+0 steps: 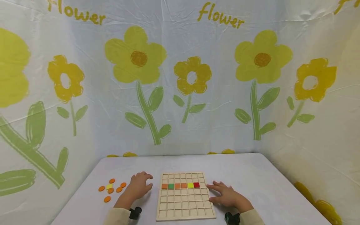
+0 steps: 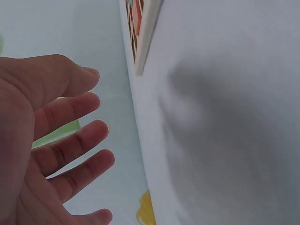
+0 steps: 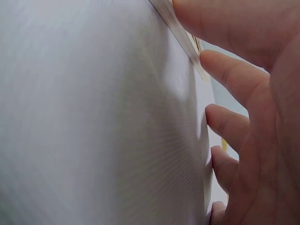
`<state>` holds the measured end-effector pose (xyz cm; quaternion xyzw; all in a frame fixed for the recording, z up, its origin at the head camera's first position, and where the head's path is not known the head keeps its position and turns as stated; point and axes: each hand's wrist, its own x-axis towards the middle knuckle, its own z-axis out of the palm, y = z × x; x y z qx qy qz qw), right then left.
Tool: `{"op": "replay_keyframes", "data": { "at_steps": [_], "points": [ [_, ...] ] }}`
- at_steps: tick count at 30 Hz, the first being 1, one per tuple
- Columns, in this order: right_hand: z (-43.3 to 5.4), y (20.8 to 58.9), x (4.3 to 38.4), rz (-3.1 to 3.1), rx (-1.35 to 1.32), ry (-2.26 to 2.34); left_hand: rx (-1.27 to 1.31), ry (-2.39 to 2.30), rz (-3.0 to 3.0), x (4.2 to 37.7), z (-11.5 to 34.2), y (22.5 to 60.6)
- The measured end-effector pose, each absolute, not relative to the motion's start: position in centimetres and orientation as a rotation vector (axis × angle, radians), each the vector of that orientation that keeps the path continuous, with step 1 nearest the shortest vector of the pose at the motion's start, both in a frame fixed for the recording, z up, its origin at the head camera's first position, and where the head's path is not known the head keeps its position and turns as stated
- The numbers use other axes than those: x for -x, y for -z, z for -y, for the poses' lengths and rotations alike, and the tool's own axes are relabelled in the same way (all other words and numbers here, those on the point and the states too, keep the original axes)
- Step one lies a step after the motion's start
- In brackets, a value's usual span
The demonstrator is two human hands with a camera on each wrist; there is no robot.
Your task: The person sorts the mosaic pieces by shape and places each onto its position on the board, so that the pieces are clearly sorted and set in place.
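A wooden grid board (image 1: 184, 206) lies on the table, its second row from the back bearing several coloured square tiles: orange, green, orange, orange, yellow (image 1: 190, 185) and a red tile (image 1: 196, 185) at the right end. Left of the board hovers my left hand (image 1: 139, 185), fingers spread and loosely bent, nothing between them; its shadow falls on the table in the left wrist view. My right hand (image 1: 226, 195) rests at the board's right edge, thumb and index fingertip against the frame (image 3: 180, 33), the other fingers on the table.
Several orange discs (image 1: 107, 199) and a yellow square tile (image 1: 109, 186) lie at the table's left, beyond the left hand. A flower-printed cloth (image 1: 180, 137) hangs behind the white table (image 1: 239, 168) and along both sides.
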<state>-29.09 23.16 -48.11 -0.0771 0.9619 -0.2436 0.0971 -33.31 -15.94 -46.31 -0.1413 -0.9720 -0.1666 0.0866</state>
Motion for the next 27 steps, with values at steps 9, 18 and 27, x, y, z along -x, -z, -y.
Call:
{"op": "replay_keyframes", "data": {
  "at_steps": [9,18,27],
  "points": [
    [-23.4,48.4,29.1,-2.847,0.217,0.719,0.285,0.45,2.939,33.3,18.8,46.6],
    [-23.3,48.4,29.2,-2.856,0.209,0.71,0.176,0.414,2.974,33.3,21.8,46.8],
    [-23.0,48.2,29.0,-2.858,0.226,0.712,0.124,0.414,2.994,33.0,24.7,47.0]
  ]
}}
